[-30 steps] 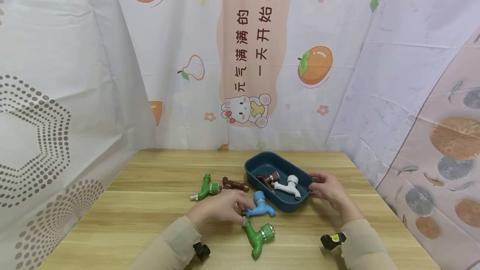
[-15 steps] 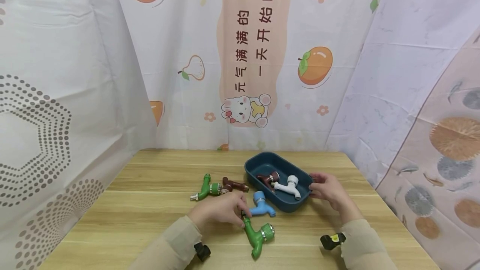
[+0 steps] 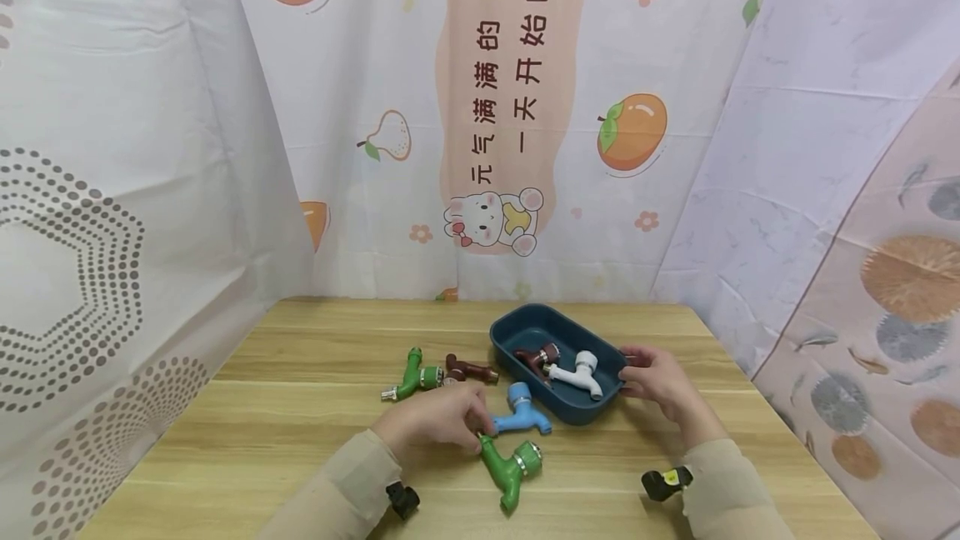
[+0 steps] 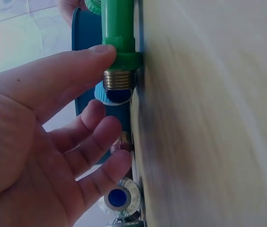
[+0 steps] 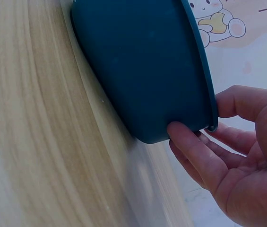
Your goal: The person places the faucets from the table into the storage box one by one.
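Observation:
My left hand [image 3: 438,419] pinches the threaded inlet end of a green faucet [image 3: 508,467] that lies nearest me. In the left wrist view the thumb presses on the green collar [image 4: 126,60], just above the brass thread [image 4: 119,79]; the other fingers curl below the inlet's opening. Just behind, a blue faucet [image 3: 521,411] lies close to the fingers. My right hand [image 3: 660,382] holds the right end of a dark blue plastic tub [image 3: 577,413], thumb and fingers at its wall and rim. Inside the tub lie a white faucet [image 3: 579,375] and a dark brown faucet [image 3: 536,358].
To the left of the tub, another green faucet [image 3: 411,377] and a brown faucet [image 3: 468,369] lie side by side on the wooden table [image 3: 300,407]. A printed curtain [image 3: 375,215] hangs behind the table, and others hang at both sides.
My left fingers have moved from near the blue faucet's inlet onto the green faucet's end. That faucet has shifted slightly left and turned a little. The right hand and tub have stayed put.

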Demonstrator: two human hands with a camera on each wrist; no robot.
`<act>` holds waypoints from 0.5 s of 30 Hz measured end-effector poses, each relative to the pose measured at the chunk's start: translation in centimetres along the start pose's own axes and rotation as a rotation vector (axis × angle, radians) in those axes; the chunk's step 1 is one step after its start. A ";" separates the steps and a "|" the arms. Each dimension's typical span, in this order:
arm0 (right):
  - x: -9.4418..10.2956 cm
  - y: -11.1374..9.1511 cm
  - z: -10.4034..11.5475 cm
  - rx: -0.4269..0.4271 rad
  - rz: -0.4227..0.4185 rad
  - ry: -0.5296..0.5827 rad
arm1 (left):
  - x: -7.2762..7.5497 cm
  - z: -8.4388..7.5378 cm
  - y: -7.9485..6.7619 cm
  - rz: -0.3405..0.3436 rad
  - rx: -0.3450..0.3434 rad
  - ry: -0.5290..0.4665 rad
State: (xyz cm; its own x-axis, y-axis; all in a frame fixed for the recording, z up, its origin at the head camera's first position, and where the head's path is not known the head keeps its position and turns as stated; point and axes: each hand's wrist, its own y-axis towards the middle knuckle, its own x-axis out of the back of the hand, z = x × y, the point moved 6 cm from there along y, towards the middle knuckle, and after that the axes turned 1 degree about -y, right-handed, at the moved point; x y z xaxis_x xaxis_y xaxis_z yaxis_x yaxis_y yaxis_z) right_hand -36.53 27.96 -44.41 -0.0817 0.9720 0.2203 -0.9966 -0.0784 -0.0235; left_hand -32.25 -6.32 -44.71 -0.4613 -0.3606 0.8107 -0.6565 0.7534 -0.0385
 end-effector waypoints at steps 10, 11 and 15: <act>0.0 -0.1 0.1 0.002 0.000 -0.007 | 0.7 0.5 -0.6 0.037 0.010 0.071; 0.0 -0.1 0.1 0.003 0.000 -0.007 | 0.8 0.5 -0.7 0.040 0.016 0.068; -0.1 -0.2 0.2 0.007 0.001 0.000 | 1.0 0.6 -0.9 0.047 0.026 0.032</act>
State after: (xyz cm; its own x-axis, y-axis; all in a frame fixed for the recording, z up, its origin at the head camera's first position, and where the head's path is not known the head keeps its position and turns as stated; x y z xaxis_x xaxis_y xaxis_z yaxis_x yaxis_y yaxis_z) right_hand -36.33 27.86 -44.26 -0.0823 0.9719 0.2206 -0.9966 -0.0805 -0.0172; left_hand -32.46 -7.73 -44.27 -0.4729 -0.3073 0.8258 -0.6503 0.7541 -0.0918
